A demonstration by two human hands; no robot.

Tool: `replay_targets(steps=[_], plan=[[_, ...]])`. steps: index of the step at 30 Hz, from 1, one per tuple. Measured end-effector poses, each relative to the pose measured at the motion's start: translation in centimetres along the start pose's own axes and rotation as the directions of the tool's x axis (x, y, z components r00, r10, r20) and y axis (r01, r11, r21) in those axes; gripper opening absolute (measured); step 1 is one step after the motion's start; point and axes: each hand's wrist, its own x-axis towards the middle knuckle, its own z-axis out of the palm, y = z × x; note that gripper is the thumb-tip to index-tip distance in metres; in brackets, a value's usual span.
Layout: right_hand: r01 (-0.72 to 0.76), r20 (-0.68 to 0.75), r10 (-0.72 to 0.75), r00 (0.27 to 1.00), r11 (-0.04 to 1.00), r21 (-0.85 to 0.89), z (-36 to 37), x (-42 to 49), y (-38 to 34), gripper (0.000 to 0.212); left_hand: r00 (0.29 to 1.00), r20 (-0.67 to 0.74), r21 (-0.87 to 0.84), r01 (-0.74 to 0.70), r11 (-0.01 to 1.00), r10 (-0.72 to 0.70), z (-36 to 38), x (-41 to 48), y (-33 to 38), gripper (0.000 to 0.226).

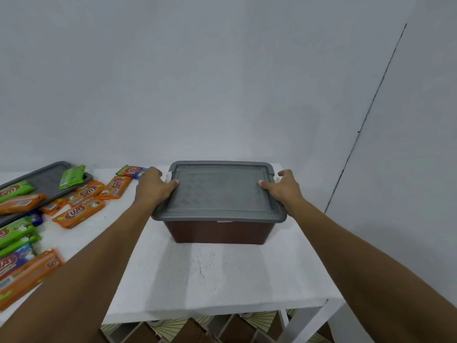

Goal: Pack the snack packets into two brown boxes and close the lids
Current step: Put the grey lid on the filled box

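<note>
A brown plastic box [218, 231] stands at the back of the white table [217, 276], with a grey lid [218, 191] sitting on top of it. My left hand [154, 186] grips the lid's left edge, thumb on top. On the opposite edge my right hand [283, 188] holds the lid the same way. Several snack packets lie loose to the left: orange ones [79, 214], green ones [14, 233] and one red-and-green packet [132, 171] near the wall.
A second grey lid [47, 180] lies flat at the far left with a green packet [72, 177] and others on it. The wall runs close behind the box. The table's front edge [215, 309] is near me, tiled floor below.
</note>
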Motion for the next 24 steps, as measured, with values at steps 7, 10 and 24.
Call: replay_targets(steps=[7, 10, 24], plan=[[0.165, -0.140, -0.215, 0.966, 0.938, -0.305, 0.6, -0.4, -0.5, 0.050, 0.973, 0.048, 0.339, -0.230, 0.912, 0.228, 0.6, -1.2, -0.7, 0.044], [0.213, -0.119, -0.262, 0.958, 0.924, -0.317, 0.6, -1.0, -0.4, 0.041, 0.973, 0.065, 0.340, -0.229, 0.912, 0.220, 0.5, -1.5, -0.6, 0.045], [0.281, -0.121, -0.306, 0.944, 0.942, -0.185, 1.1, -2.6, 0.6, 0.038, 1.000, 0.009, -0.177, -0.020, 0.984, 0.022, 1.0, -1.1, -2.5, 0.037]])
